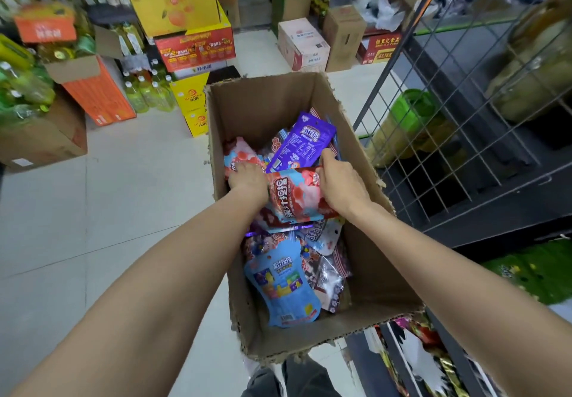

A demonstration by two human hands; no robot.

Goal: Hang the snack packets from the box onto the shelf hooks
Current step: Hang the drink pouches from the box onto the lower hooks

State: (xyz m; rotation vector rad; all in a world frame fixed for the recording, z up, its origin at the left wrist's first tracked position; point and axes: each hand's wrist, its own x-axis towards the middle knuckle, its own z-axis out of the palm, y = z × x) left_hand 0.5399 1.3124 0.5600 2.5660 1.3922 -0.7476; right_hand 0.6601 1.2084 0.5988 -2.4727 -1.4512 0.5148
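In the near end of the torn brown cardboard box (365,276), which stands on the pale tiled floor (130,198), a light blue snack packet (283,285) lies flat among clear and patterned ones. Towards the middle, a red and pink snack packet (295,195) is gripped at both ends: the left hand (247,176) is curled over its left edge, the right hand (339,183) closed on its right edge. A purple snack packet (305,144) leans just behind, touching the right hand's fingertips.

If the red packet is lifted as held, neighbours could be dragged up and dropped on the floor, or its hang hole creased. The fingertips are buried, so whether more than one packet is gripped cannot be told. On the black wire grid shelf (464,124), at the box's right side, no hooks can be made out; the far goods are blurred.
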